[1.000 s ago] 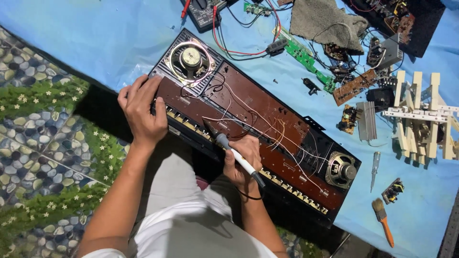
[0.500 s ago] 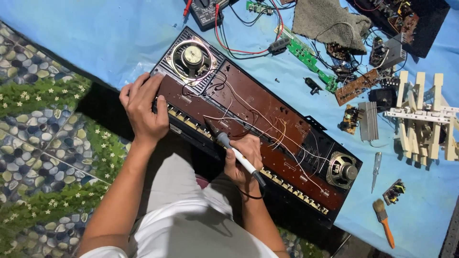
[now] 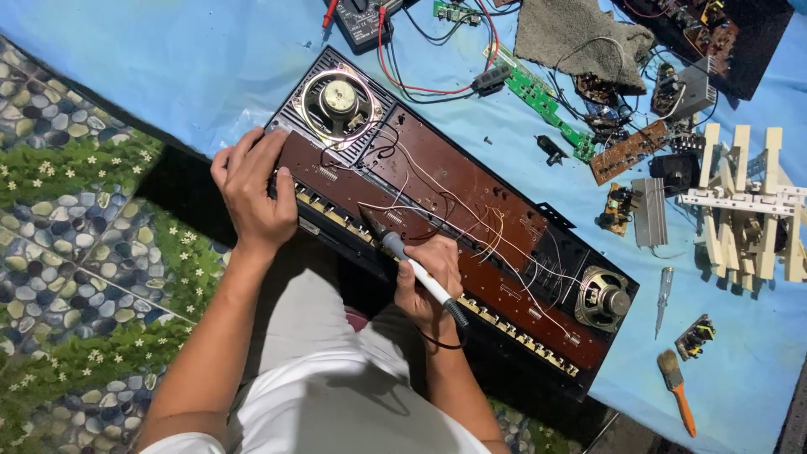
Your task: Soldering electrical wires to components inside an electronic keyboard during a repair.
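An opened electronic keyboard [image 3: 471,202] lies diagonally on a blue sheet, its brown circuit board, thin white wires and two round speakers exposed. My left hand [image 3: 252,189] presses down on the keyboard's near left end, beside the left speaker [image 3: 339,97]. My right hand [image 3: 430,273] grips a white-handled soldering iron [image 3: 412,267] like a pen, its tip resting on the board near the front edge.
A multimeter [image 3: 363,18] with red leads, a green circuit board [image 3: 542,102], a grey cloth [image 3: 580,35], small boards, a white wooden frame [image 3: 748,197], a screwdriver [image 3: 662,296] and a brush [image 3: 677,391] lie on the blue sheet [image 3: 168,59]. A pebble-patterned mat [image 3: 67,252] covers the left.
Both hands stay almost in place on the keyboard; the soldering iron tip holds at the same spot. Only the view has shifted slightly.
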